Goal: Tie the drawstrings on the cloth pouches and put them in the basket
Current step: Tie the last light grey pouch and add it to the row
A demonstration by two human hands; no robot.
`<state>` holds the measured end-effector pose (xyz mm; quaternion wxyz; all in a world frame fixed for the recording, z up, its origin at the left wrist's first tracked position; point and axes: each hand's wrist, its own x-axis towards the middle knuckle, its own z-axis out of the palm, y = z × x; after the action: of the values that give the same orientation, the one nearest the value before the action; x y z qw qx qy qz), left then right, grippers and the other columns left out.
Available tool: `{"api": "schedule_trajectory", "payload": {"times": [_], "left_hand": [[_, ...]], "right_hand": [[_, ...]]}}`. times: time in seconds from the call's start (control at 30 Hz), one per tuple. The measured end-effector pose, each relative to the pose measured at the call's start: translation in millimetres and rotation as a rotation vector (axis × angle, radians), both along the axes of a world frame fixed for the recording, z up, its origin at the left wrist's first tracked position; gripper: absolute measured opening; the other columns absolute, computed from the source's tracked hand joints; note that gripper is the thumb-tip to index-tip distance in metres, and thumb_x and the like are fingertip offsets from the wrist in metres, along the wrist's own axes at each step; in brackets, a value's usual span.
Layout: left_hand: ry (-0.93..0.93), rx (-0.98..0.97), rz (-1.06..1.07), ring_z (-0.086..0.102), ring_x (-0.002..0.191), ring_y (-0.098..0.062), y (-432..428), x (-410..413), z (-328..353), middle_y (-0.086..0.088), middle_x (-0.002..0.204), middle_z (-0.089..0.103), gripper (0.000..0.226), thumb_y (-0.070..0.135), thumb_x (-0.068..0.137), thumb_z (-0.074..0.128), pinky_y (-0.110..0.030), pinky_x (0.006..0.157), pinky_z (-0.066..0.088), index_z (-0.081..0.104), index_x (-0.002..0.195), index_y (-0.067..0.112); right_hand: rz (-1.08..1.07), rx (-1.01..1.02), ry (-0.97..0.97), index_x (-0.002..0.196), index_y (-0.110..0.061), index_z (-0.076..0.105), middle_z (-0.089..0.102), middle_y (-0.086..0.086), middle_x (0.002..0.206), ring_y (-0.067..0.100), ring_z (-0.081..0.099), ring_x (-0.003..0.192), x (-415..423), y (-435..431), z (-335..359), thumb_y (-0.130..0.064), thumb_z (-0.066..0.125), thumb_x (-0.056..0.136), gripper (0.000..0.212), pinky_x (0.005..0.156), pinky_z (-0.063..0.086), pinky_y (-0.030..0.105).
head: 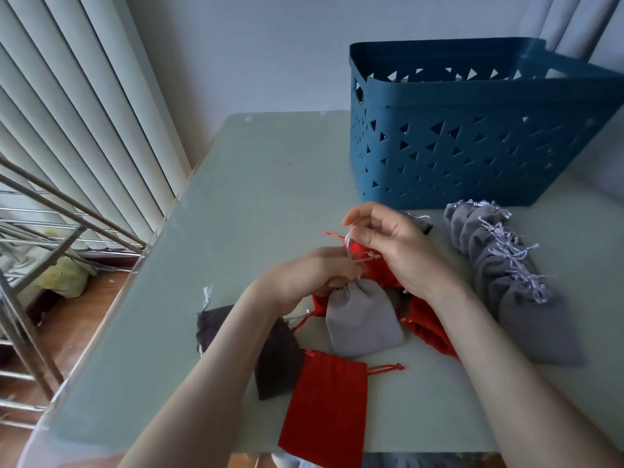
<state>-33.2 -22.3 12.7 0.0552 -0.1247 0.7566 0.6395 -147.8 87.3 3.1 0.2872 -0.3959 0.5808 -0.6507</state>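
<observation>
A light grey pouch (363,319) hangs over the table's middle with its gathered neck up. My left hand (314,275) grips that neck and one end of the pale drawstring (351,253). My right hand (388,241), just above, pinches the other end of the drawstring in a loop. Red pouches (326,403) and dark grey pouches (280,363) lie loose on the table under and around my hands. The blue basket (472,143) with triangular holes stands at the back right.
A row of several grey pouches (513,282) with pale strings lies to the right, in front of the basket. The pale green table (256,184) ends at the left, beside a metal rack (40,231) and vertical blinds.
</observation>
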Motion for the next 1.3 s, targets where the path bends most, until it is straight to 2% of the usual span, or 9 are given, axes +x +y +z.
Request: {"api": "schedule_trajectory", "payload": {"times": [0.17, 0.3, 0.4, 0.63, 0.8, 0.93, 1.03, 1.13, 1.3], "left_hand": [[0.102, -0.057, 0.078, 0.034, 0.038, 0.002, 9, -2, 0, 0.017, 0.04, 0.039, 0.035, 0.02, 0.102, 0.039, -0.01, 0.045, 0.027, 0.05, 0.069, 0.014], [0.143, -0.009, 0.173, 0.023, 0.043, -0.003, 4, -7, -2, 0.012, 0.047, 0.029, 0.04, 0.03, 0.102, 0.037, -0.016, 0.043, 0.021, 0.056, 0.089, -0.003], [0.164, 0.054, 0.281, 0.025, 0.042, -0.004, 0, -8, -3, 0.009, 0.047, 0.031, 0.036, 0.029, 0.102, 0.037, -0.017, 0.043, 0.022, 0.053, 0.079, 0.007], [0.18, 0.136, 0.479, 0.032, 0.039, -0.008, -7, -12, -6, 0.004, 0.047, 0.045, 0.036, 0.021, 0.101, 0.036, -0.018, 0.041, 0.027, 0.063, 0.083, 0.006], [0.196, 0.216, 0.481, 0.033, 0.043, -0.01, -9, -13, -7, 0.002, 0.049, 0.048, 0.043, 0.025, 0.102, 0.032, -0.018, 0.042, 0.028, 0.063, 0.076, 0.009], [0.198, 0.215, 0.406, 0.035, 0.047, -0.01, -10, -13, -7, 0.002, 0.052, 0.049, 0.039, 0.023, 0.101, 0.036, -0.018, 0.046, 0.029, 0.064, 0.077, 0.009], [0.217, 0.129, 0.378, 0.039, 0.047, -0.003, -10, -10, -6, 0.009, 0.056, 0.054, 0.032, 0.017, 0.099, 0.044, -0.014, 0.05, 0.031, 0.067, 0.077, 0.014], [0.303, 0.059, 0.399, 0.054, 0.058, 0.003, -7, -8, -6, 0.005, 0.07, 0.062, 0.016, 0.006, 0.095, 0.052, -0.007, 0.056, 0.038, 0.065, 0.087, 0.01], [0.42, -0.581, 0.532, 0.059, 0.076, -0.009, -9, -12, -24, 0.004, 0.082, 0.068, 0.006, 0.015, 0.085, 0.066, -0.009, 0.062, 0.037, 0.061, 0.085, 0.018]], "right_hand": [[-0.024, 0.017, -0.081, 0.096, -0.023, 0.064, 0.061, -0.001, 0.078, 0.009, 0.05, 0.058, 4, -5, -2, -0.01, 0.058, 0.09, 0.015, 0.045, 0.038, 0.019], [-0.028, 0.102, -0.095, 0.119, -0.019, 0.052, 0.069, -0.007, 0.086, 0.004, 0.062, 0.076, -1, -5, -5, -0.045, 0.062, 0.079, 0.049, 0.074, 0.046, 0.025], [-0.015, 0.167, -0.086, 0.126, -0.021, 0.047, 0.068, -0.003, 0.101, 0.011, 0.063, 0.096, -2, -4, -10, -0.045, 0.066, 0.072, 0.062, 0.094, 0.046, 0.031], [-0.04, 0.191, 0.054, 0.103, -0.02, 0.059, 0.063, 0.006, 0.099, 0.014, 0.057, 0.093, 3, -4, -11, -0.003, 0.063, 0.087, 0.024, 0.085, 0.044, 0.023], [-0.036, 0.193, 0.073, 0.095, -0.017, 0.062, 0.065, 0.0, 0.092, 0.01, 0.059, 0.089, 4, -3, -9, -0.004, 0.063, 0.087, 0.015, 0.082, 0.045, 0.021], [-0.02, 0.307, 0.058, 0.089, -0.013, 0.069, 0.069, 0.002, 0.084, 0.01, 0.061, 0.082, 4, -1, -11, -0.024, 0.063, 0.091, 0.013, 0.077, 0.044, 0.027], [-0.055, 0.241, -0.146, 0.092, -0.006, 0.071, 0.071, 0.013, 0.093, 0.018, 0.065, 0.087, 1, -1, -11, -0.02, 0.063, 0.088, 0.016, 0.083, 0.046, 0.031], [-0.044, 0.177, -0.329, 0.084, -0.008, 0.066, 0.068, 0.006, 0.077, 0.015, 0.063, 0.072, 0, -3, -7, -0.008, 0.058, 0.089, 0.01, 0.068, 0.047, 0.021], [-0.039, 0.169, -0.379, 0.076, -0.01, 0.058, 0.062, 0.003, 0.068, 0.011, 0.058, 0.06, 2, -3, -3, -0.008, 0.055, 0.09, 0.015, 0.058, 0.044, 0.019]]}}
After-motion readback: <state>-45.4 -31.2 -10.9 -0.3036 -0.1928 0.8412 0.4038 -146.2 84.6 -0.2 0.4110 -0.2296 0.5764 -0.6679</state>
